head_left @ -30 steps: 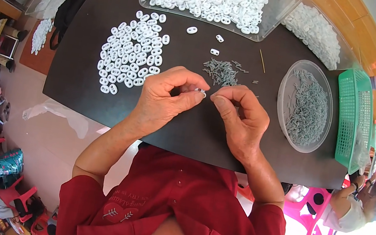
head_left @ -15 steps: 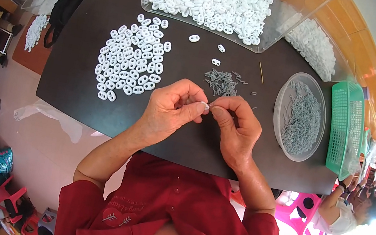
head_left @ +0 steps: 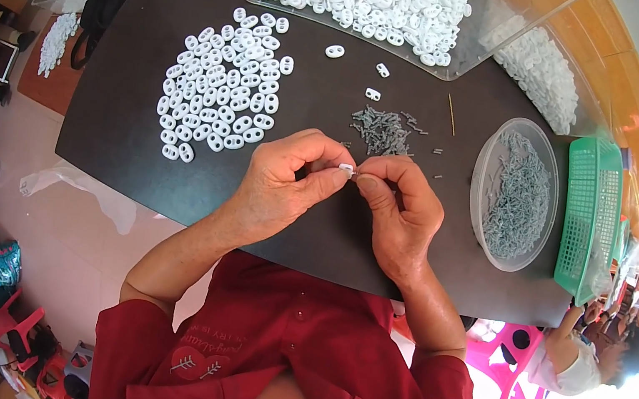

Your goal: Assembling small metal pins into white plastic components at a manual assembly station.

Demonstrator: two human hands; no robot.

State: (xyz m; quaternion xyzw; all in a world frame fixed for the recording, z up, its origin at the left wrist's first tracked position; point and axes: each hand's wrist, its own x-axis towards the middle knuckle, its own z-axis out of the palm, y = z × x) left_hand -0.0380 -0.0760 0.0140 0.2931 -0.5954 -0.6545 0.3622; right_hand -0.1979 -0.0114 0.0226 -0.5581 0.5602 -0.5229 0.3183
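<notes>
My left hand pinches a small white plastic cord-lock piece between thumb and forefinger. Right against it, my right hand is closed in a fingertip pinch; what it holds is too small and covered to make out. Just beyond both hands lies a loose heap of short grey pins. To the left, many oval white two-holed pieces are spread flat on the table. Two small white pieces and one oval piece lie apart, farther off.
A clear bin of white pieces stands at the back. On the right are a round clear tub of grey pins and a green basket. A thin yellowish stick lies near the tub. Another person sits at the right.
The white piece between my fingers has turned and shows more of its side. Both hands stay fingertip to fingertip. The whole view has shifted slightly.
</notes>
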